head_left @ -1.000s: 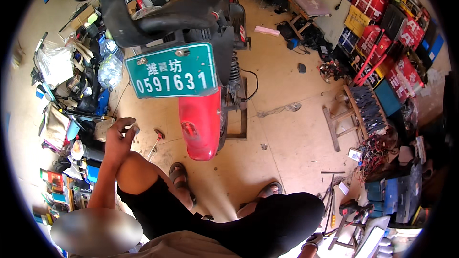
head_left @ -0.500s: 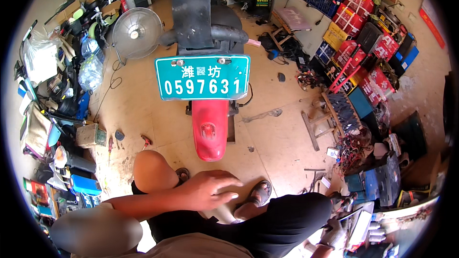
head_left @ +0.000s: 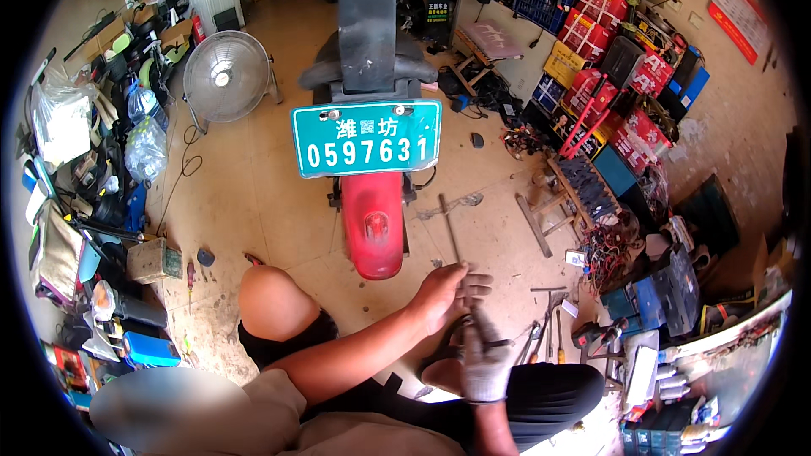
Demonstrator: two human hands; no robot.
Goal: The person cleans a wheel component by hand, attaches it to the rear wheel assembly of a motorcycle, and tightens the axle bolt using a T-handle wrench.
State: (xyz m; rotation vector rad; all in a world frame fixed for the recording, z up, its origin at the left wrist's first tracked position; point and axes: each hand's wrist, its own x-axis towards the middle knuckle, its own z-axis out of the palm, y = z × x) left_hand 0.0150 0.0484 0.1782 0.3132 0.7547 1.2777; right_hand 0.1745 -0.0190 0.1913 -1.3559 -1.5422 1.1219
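My left hand [head_left: 456,291] is at the lower middle, fingers bent round a long thin metal rod [head_left: 449,228] that points up toward the scooter. My right hand [head_left: 486,359], in a pale, dirty glove, is just below it, closed on the rod's lower part; exactly what that end is cannot be made out. Ahead stands the rear of the scooter, with a red mudguard [head_left: 372,228] and, above that, a teal number plate [head_left: 365,169] bolted under a black bracket [head_left: 366,25]. My bare left knee [head_left: 279,304] is bent beside my left forearm.
A floor fan [head_left: 224,76] stands behind at the left, beside piled parts and bags [head_left: 145,149]. Stacked red boxes [head_left: 591,8] and a wooden stool [head_left: 536,219] line the right. Hand tools [head_left: 559,329], a drill [head_left: 587,333] and tangled wires [head_left: 604,262] lie at the lower right.
My left hand has moved right from beside the knee onto the rod. My gloved right hand has risen from the lower right with the rod. The scooter's rear now appears straight ahead.
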